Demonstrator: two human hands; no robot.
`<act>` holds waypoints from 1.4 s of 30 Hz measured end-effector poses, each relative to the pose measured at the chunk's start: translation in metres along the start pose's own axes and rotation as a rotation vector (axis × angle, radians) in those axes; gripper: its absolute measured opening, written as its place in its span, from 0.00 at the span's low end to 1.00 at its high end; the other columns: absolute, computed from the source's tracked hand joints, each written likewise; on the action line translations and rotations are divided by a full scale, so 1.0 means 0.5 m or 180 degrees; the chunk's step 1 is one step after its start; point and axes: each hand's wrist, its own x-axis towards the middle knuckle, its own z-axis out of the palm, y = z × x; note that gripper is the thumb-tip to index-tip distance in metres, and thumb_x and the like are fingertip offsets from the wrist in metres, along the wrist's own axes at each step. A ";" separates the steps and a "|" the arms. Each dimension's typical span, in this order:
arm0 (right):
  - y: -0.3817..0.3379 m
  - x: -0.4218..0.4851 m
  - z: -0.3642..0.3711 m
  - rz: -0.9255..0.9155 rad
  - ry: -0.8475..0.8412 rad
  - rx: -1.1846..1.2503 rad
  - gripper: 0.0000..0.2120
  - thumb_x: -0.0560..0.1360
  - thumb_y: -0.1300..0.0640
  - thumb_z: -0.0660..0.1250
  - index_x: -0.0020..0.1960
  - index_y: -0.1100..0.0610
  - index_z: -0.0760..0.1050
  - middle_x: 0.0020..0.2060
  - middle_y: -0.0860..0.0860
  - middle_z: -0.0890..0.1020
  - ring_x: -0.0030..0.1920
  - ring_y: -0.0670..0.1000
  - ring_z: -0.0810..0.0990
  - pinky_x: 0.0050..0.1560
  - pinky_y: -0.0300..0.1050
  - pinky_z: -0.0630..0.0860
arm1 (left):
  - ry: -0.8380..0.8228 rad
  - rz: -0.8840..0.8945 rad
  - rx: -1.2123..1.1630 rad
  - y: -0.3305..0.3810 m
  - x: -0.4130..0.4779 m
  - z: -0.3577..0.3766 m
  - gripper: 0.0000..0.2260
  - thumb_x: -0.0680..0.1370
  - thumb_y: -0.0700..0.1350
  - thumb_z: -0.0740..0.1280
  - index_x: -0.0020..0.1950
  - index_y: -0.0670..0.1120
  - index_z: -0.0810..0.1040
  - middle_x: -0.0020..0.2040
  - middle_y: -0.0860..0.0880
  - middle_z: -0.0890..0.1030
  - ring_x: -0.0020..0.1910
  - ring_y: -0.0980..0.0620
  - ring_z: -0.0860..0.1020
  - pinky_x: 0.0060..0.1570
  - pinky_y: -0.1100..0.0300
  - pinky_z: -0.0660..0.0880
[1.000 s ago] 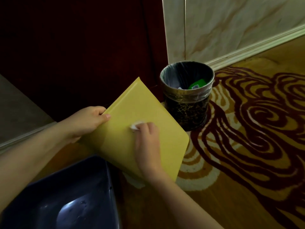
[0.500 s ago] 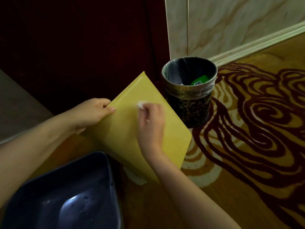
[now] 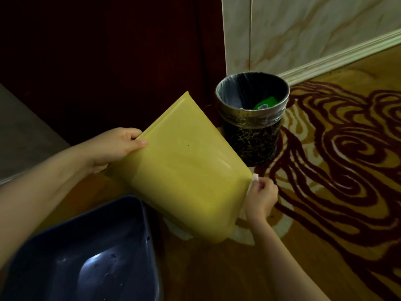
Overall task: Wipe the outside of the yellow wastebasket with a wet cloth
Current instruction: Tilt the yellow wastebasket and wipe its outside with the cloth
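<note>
The yellow wastebasket (image 3: 186, 170) lies tilted on its side above the floor, one flat wall facing up. My left hand (image 3: 115, 146) grips its rim at the left edge, thumb on the outer wall. At the basket's right edge, by its base, my right hand (image 3: 261, 198) holds a small white cloth (image 3: 252, 181) pressed against the side. Most of the cloth is hidden behind the basket and my fingers.
A dark round bin (image 3: 251, 122) with a plastic liner and green rubbish stands just behind the yellow basket. A dark blue basin (image 3: 82, 255) with water sits at the lower left. Patterned carpet (image 3: 336, 170) spreads to the right; a dark wooden door and marble wall rise behind.
My right hand with the cloth has slid from the middle of the upper wall down to the basket's right edge. The left hand keeps its grip on the rim.
</note>
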 end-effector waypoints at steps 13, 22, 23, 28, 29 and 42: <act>-0.254 -0.129 0.114 -0.2058 -0.0487 0.0747 0.04 0.75 0.64 0.63 0.49 0.63 0.76 0.44 0.56 0.75 0.46 0.53 0.72 0.46 0.37 0.64 | -0.0070 0.0137 -0.0013 -0.009 -0.002 0.002 0.10 0.78 0.44 0.59 0.55 0.44 0.76 0.50 0.44 0.81 0.49 0.46 0.79 0.48 0.53 0.74; 0.004 0.033 0.038 0.0727 0.0069 -0.0061 0.08 0.79 0.58 0.60 0.53 0.61 0.73 0.54 0.56 0.74 0.51 0.55 0.75 0.52 0.50 0.75 | -0.0416 -0.0025 -0.0025 -0.028 0.017 -0.016 0.11 0.77 0.46 0.61 0.57 0.52 0.76 0.53 0.47 0.81 0.52 0.46 0.80 0.55 0.47 0.75; 0.005 0.037 0.034 0.0784 0.0089 -0.0016 0.07 0.78 0.59 0.61 0.53 0.61 0.74 0.54 0.56 0.74 0.50 0.55 0.75 0.51 0.49 0.75 | -0.0368 -0.0038 -0.0022 -0.024 0.024 -0.016 0.11 0.77 0.45 0.62 0.57 0.54 0.75 0.53 0.48 0.81 0.51 0.47 0.79 0.55 0.48 0.75; -0.067 0.027 0.024 -0.0129 -0.0015 0.0138 0.07 0.78 0.57 0.62 0.50 0.59 0.75 0.49 0.54 0.77 0.44 0.48 0.74 0.40 0.38 0.70 | 0.0111 -0.0102 -0.0139 0.018 0.074 -0.005 0.05 0.76 0.46 0.64 0.48 0.55 0.77 0.48 0.50 0.81 0.47 0.50 0.80 0.47 0.54 0.76; -0.091 0.013 0.027 -0.0517 -0.0169 0.0164 0.06 0.77 0.57 0.62 0.49 0.59 0.76 0.47 0.54 0.78 0.43 0.47 0.73 0.39 0.35 0.70 | 0.0198 -0.0156 -0.0147 0.027 0.086 -0.003 0.05 0.76 0.46 0.64 0.49 0.52 0.77 0.48 0.48 0.81 0.46 0.49 0.80 0.47 0.53 0.76; -0.126 -0.052 0.029 -0.3175 -0.2102 0.0163 0.03 0.76 0.64 0.63 0.47 0.58 0.73 0.46 0.48 0.71 0.47 0.48 0.70 0.49 0.42 0.70 | 0.0478 -0.0239 -0.0159 0.024 0.137 0.007 0.07 0.78 0.42 0.60 0.53 0.44 0.76 0.51 0.42 0.79 0.50 0.44 0.78 0.55 0.46 0.75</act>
